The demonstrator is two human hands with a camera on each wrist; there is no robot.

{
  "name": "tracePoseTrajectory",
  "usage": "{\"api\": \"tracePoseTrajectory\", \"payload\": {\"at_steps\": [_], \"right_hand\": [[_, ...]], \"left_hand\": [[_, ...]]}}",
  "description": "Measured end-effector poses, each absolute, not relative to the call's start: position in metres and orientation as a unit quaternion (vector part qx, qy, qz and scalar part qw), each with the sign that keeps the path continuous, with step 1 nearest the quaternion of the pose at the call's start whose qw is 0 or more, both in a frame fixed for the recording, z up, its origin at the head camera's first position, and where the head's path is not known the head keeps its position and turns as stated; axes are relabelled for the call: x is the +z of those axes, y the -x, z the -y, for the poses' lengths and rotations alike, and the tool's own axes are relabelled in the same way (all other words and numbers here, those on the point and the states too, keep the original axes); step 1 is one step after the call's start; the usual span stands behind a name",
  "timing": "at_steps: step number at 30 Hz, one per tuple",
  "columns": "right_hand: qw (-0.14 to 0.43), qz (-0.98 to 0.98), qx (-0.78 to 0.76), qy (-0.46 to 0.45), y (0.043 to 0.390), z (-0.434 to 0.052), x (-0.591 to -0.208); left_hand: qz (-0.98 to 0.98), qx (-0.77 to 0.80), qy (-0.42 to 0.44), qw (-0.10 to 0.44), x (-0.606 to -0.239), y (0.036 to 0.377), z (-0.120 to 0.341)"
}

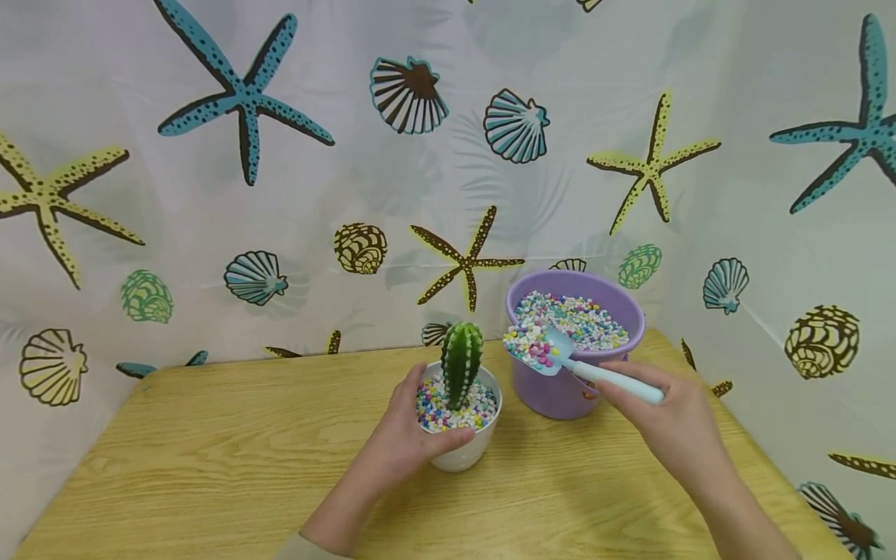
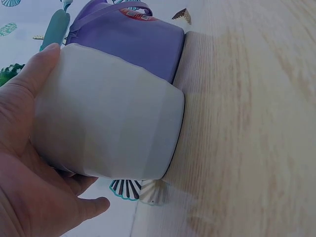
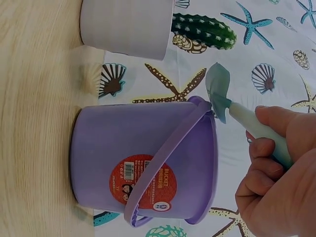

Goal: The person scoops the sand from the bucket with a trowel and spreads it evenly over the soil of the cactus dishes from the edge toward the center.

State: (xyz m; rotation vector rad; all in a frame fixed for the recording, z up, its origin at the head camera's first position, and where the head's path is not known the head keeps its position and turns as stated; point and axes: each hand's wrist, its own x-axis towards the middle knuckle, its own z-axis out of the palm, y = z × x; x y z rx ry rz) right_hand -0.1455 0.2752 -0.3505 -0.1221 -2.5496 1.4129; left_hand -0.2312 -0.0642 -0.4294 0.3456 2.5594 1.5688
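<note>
The left hand (image 1: 406, 439) is wrapping its fingers around the small white ceramic pot (image 1: 463, 451) holding a green cactus (image 1: 460, 359), steadying it mid-tabletop. The right hand (image 1: 672, 424) is gripping a pale blue plastic scoop (image 1: 560, 359), keeping it level so its coloured pebbles (image 1: 526, 346) stay on, just above the near rim of the purple plastic bucket (image 1: 567, 389) toward the tabletop's far edge.

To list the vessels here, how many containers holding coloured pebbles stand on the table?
2. The white pot with the cactus stands near the table's middle, held by the left hand. The purple bucket stands just right of it. None seems hidden.
</note>
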Motion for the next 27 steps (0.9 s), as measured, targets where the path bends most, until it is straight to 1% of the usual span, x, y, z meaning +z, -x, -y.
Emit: {"api": "tracePoseTrajectory", "payload": {"at_steps": [12, 27], "right_hand": [[0.098, 0.871, 0.479, 0.051, 0.143, -0.267, -0.357], [0.090, 0.874, 0.477, 0.035, 0.141, -0.257, -0.366]], "left_hand": [[-0.846, 0.517, -0.116, 0.056, -0.429, 0.230, 0.064], [-0.842, 0.523, -0.120, 0.053, -0.429, 0.230, 0.065]]}}
